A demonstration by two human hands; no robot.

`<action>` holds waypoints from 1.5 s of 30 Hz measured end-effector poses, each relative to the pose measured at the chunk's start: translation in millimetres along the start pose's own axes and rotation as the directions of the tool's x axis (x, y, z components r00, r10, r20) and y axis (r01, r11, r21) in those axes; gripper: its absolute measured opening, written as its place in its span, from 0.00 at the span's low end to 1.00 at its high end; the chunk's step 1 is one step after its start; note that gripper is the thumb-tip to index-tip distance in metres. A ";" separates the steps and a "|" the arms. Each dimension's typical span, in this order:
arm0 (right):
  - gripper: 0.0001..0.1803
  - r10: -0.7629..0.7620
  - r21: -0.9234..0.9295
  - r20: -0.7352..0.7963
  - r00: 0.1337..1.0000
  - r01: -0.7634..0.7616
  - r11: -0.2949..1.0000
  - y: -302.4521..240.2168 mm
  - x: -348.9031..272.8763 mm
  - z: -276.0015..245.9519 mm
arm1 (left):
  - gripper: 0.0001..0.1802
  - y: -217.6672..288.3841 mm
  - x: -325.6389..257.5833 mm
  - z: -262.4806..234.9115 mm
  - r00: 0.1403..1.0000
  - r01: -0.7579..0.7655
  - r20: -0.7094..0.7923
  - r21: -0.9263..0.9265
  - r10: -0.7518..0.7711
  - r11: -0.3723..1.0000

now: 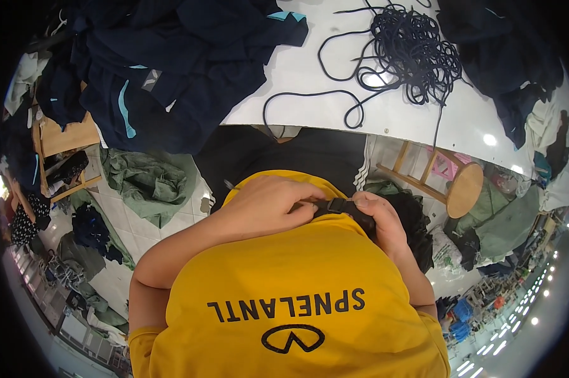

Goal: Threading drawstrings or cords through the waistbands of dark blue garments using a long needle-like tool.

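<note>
The left hand [269, 196] forms a grip with thumb and fingertips pinching one side of a black strap [323, 206] at the waist. The right hand [384, 220] forms the opposing grip, its thumb and forefinger pinching the strap at the other side. Its remaining fingers are partly hidden.

Status: the strap is in hand on both sides, and its black buckle [337, 205] is positioned between the grips. Handling is judged to be in progress, since neither hand is clear of the strap. Whether the buckle is fully fastened, or the strap is at its final tension, cannot be told at this size.

Location: the buckle lies just beside the right fingertips and near the left fingertips, in front of the lower edge of the yellow shirt [284, 264]. The ends of the strap are hidden.

Beyond the hands, dark trousers [265, 151] extend beneath the edge of the white tabletop [310, 69]. The tabletop carries a tangled dark cord [410, 53] and, to the left, a heap of navy fabric [177, 63]. A round-seated wooden stool [465, 190] is at right; green fabric [149, 186] lies on the tiled floor at left.
</note>
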State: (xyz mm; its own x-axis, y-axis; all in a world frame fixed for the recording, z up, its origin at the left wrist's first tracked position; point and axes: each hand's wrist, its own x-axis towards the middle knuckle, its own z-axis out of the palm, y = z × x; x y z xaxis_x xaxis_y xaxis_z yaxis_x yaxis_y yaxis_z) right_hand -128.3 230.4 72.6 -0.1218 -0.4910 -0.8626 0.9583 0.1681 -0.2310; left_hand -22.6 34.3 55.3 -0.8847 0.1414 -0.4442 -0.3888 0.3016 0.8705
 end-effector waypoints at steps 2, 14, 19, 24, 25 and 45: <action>0.08 -0.026 0.017 -0.007 1.000 0.026 1.000 1.0 0.1 -0.4 | 0.12 5.1 -0.8 -4.0 0.999 0.041 0.014 0.114 -0.043 0.993; 0.09 -0.161 -0.601 0.279 0.947 0.303 0.739 -15.3 1.3 2.2 | 0.07 16.2 1.1 -13.1 0.952 -0.171 -0.166 0.408 0.257 0.897; 0.17 -0.232 -0.761 0.281 0.931 0.364 0.537 -20.5 3.8 0.3 | 0.05 17.9 8.4 -9.8 0.936 -0.205 -0.170 0.449 0.309 0.869; 0.20 -0.396 -0.905 0.295 0.870 0.387 0.176 -21.1 3.6 8.0 | 0.05 8.8 14.3 -4.8 0.930 -0.196 -0.197 0.446 0.310 0.873; 0.20 -0.396 -0.907 0.289 0.872 0.382 0.178 -18.3 2.9 8.1 | 0.05 8.1 15.0 -4.8 0.928 -0.193 -0.207 0.441 0.309 0.876; 0.18 -0.438 -0.874 0.187 0.879 0.352 0.334 -11.5 3.6 8.2 | 0.05 3.5 11.7 -5.3 0.940 -0.188 -0.215 0.323 0.266 0.927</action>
State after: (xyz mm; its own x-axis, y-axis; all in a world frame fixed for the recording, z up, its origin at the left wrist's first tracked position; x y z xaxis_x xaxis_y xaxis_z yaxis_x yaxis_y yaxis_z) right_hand -137.6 219.8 75.8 -0.4782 -0.6653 -0.5733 0.0508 0.6307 -0.7744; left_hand -35.7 32.0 54.3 -0.9900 0.0101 -0.1407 -0.1112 0.5579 0.8225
